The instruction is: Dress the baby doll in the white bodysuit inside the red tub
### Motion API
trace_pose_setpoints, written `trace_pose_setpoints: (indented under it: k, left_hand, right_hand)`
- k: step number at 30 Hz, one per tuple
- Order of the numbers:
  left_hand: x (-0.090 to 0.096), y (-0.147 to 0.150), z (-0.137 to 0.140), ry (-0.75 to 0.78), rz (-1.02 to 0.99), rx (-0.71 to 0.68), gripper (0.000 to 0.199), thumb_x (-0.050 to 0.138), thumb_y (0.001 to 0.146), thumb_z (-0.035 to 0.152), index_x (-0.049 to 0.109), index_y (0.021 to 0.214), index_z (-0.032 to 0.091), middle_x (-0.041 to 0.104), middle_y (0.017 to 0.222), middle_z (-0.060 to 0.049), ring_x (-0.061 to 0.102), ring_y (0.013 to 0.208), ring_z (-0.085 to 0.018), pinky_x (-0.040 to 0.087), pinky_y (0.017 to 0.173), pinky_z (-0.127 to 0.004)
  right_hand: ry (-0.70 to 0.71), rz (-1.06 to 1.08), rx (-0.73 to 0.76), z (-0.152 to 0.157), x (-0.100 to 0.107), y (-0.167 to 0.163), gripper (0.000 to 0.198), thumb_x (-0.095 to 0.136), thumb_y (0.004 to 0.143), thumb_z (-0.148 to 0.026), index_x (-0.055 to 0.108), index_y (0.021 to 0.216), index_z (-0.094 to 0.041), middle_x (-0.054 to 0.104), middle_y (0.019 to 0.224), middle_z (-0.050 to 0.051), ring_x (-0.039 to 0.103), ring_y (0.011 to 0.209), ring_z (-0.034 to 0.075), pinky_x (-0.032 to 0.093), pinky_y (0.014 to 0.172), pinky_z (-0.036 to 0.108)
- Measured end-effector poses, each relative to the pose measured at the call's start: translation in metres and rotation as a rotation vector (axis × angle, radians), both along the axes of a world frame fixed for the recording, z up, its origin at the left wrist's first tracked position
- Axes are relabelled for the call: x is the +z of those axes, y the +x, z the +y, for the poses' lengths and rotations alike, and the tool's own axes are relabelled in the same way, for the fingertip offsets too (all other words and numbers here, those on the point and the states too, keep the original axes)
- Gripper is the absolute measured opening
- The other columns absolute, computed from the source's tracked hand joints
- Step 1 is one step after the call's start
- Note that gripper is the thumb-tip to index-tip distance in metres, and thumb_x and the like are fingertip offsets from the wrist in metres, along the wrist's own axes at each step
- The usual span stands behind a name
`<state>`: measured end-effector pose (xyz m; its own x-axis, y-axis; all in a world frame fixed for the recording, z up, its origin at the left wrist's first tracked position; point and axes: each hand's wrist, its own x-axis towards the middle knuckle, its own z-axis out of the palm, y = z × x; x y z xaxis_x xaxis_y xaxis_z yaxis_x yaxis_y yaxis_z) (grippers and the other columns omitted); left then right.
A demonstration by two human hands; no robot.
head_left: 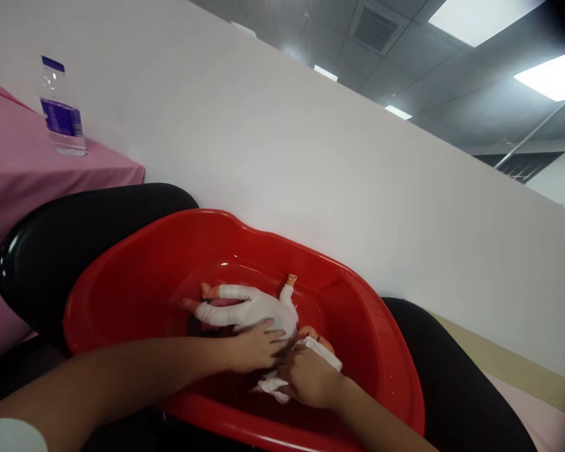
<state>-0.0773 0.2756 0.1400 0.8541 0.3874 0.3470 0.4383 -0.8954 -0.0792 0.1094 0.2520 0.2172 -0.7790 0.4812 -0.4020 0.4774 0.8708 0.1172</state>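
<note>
A baby doll (249, 307) in a white suit lies inside a red plastic tub (136, 282), its legs to the left and its head (316, 339) to the right. My left hand (254, 348) lies flat on the doll's body, fingers spread. My right hand (308, 376) is closed around a white cloth (327, 355) pressed against the doll's head, which is mostly hidden by the cloth and hand.
The tub rests on a black rounded surface (61, 245). A water bottle (60, 110) with a purple label stands on a pink-covered table (23, 182) at the left. A white wall (311, 163) runs right behind the tub.
</note>
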Motion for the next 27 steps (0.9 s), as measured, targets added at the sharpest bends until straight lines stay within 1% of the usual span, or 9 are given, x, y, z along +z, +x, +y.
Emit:
trace_pose_setpoints:
  k: [3, 7, 10, 13, 16, 18, 22, 24, 27]
  left_hand:
    - [0.000, 0.001, 0.016, 0.026, -0.072, 0.109, 0.034, 0.047, 0.089, 0.025, 0.060, 0.121, 0.027, 0.055, 0.134, -0.007, 0.046, 0.124, -0.028, 0.032, 0.105, -0.047]
    - [0.003, -0.004, 0.039, 0.017, -0.113, 0.270, 0.031, 0.041, 0.094, 0.024, 0.057, 0.120, 0.025, 0.056, 0.132, -0.006, 0.048, 0.118, -0.026, 0.035, 0.098, -0.045]
    - [0.009, -0.012, 0.051, 0.019, -0.125, 0.310, 0.034, 0.047, 0.090, 0.022, 0.052, 0.124, 0.021, 0.053, 0.134, -0.007, 0.046, 0.120, -0.026, 0.037, 0.095, -0.042]
    - [0.014, -0.021, 0.058, -0.022, -0.189, 0.410, 0.036, 0.047, 0.089, 0.018, 0.051, 0.125, 0.019, 0.056, 0.129, -0.007, 0.048, 0.116, -0.024, 0.038, 0.093, -0.038]
    - [0.017, -0.025, 0.059, -0.080, -0.298, 0.502, 0.035, 0.046, 0.089, 0.015, 0.052, 0.123, 0.019, 0.058, 0.123, -0.006, 0.050, 0.112, -0.022, 0.039, 0.094, -0.036]
    - [0.018, -0.024, 0.058, -0.093, -0.338, 0.523, 0.035, 0.044, 0.090, 0.015, 0.052, 0.123, 0.018, 0.058, 0.123, -0.007, 0.050, 0.113, -0.022, 0.038, 0.095, -0.036]
    - [0.021, -0.018, 0.054, -0.080, -0.330, 0.511, 0.036, 0.043, 0.092, 0.016, 0.050, 0.127, 0.018, 0.058, 0.123, -0.009, 0.050, 0.113, -0.021, 0.039, 0.093, -0.037]
    - [0.022, -0.016, 0.054, -0.075, -0.323, 0.499, 0.036, 0.043, 0.092, 0.018, 0.050, 0.127, 0.019, 0.057, 0.124, -0.009, 0.051, 0.112, -0.021, 0.040, 0.091, -0.036]
    - [0.024, -0.015, 0.055, -0.065, -0.292, 0.478, 0.035, 0.044, 0.093, 0.019, 0.049, 0.128, 0.020, 0.058, 0.121, -0.007, 0.052, 0.108, -0.021, 0.041, 0.087, -0.034]
  right_hand:
    - [0.037, 0.018, 0.218, 0.002, -0.007, -0.026, 0.022, 0.049, 0.092, -0.034, 0.060, 0.084, -0.018, 0.067, 0.080, 0.003, 0.057, 0.071, 0.017, 0.033, 0.070, 0.032]
    - [0.130, 0.133, 0.601, 0.015, -0.033, -0.070, 0.020, 0.039, 0.096, -0.024, 0.057, 0.088, -0.017, 0.062, 0.081, 0.003, 0.052, 0.072, 0.017, 0.031, 0.073, 0.034]
    - [0.157, 0.126, 0.716, 0.031, -0.052, -0.089, 0.016, 0.044, 0.094, -0.023, 0.058, 0.094, -0.016, 0.061, 0.088, 0.005, 0.051, 0.080, 0.019, 0.031, 0.075, 0.034]
    - [0.231, 0.043, 0.642, 0.047, -0.062, -0.085, 0.017, 0.048, 0.091, -0.021, 0.062, 0.100, -0.016, 0.061, 0.099, 0.008, 0.051, 0.091, 0.021, 0.032, 0.079, 0.035]
    - [0.322, -0.099, 0.452, 0.058, -0.061, -0.061, 0.028, 0.052, 0.088, -0.019, 0.061, 0.114, -0.015, 0.061, 0.108, 0.011, 0.050, 0.099, 0.025, 0.034, 0.085, 0.038]
    - [0.356, -0.176, 0.336, 0.061, -0.056, -0.041, 0.034, 0.053, 0.086, -0.017, 0.060, 0.119, -0.012, 0.061, 0.108, 0.014, 0.051, 0.099, 0.027, 0.036, 0.087, 0.041]
    - [0.361, -0.258, 0.151, 0.058, -0.041, -0.013, 0.026, 0.045, 0.089, -0.013, 0.070, 0.099, -0.014, 0.062, 0.096, 0.013, 0.053, 0.093, 0.027, 0.036, 0.088, 0.045]
    - [0.334, -0.195, 0.175, 0.051, -0.037, -0.017, 0.033, 0.036, 0.094, -0.014, 0.069, 0.095, -0.013, 0.060, 0.097, 0.012, 0.053, 0.092, 0.024, 0.036, 0.086, 0.043]
    - [0.217, -0.011, 0.375, 0.042, -0.045, -0.046, 0.034, 0.031, 0.096, -0.015, 0.064, 0.104, -0.012, 0.058, 0.107, 0.012, 0.051, 0.094, 0.022, 0.038, 0.084, 0.040]
